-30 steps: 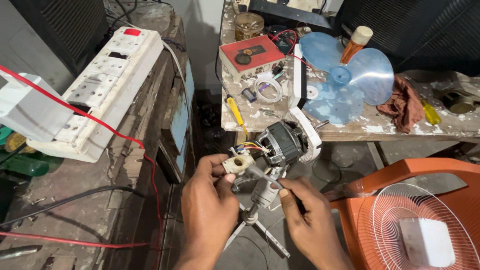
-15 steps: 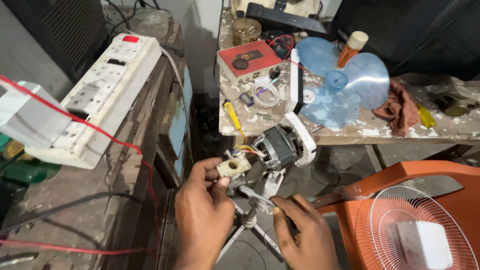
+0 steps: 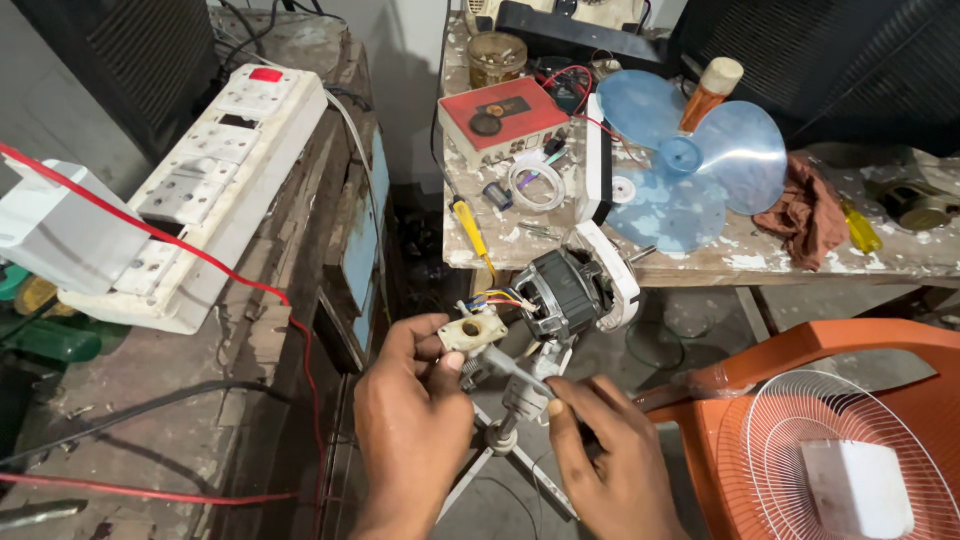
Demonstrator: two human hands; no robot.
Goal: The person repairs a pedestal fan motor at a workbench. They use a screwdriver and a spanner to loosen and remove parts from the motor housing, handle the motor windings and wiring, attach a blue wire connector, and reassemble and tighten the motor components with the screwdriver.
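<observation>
My left hand [image 3: 412,420] grips a small beige plastic part [image 3: 472,330] at the rear of a fan motor [image 3: 560,292], where coloured wires run into it. My right hand [image 3: 612,450] holds a screwdriver [image 3: 515,368] whose metal shaft points at that part. The motor is dark with a white front plate [image 3: 615,270] and sits on top of a grey stand [image 3: 510,420] with thin legs. Both hands are low in the middle of the view, close together under the motor.
A large white power strip [image 3: 190,190] with a red wire lies on the worn bench at left. The paint-spattered table [image 3: 700,255] behind holds a blue fan blade [image 3: 690,160], red box [image 3: 500,115], yellow screwdriver [image 3: 470,235] and brown rag [image 3: 805,210]. An orange chair [image 3: 800,400] carries a white fan grille [image 3: 850,460].
The view has shifted slightly. My right hand has brought the screwdriver tip up closer to the beige part, while the left hand keeps holding it.
</observation>
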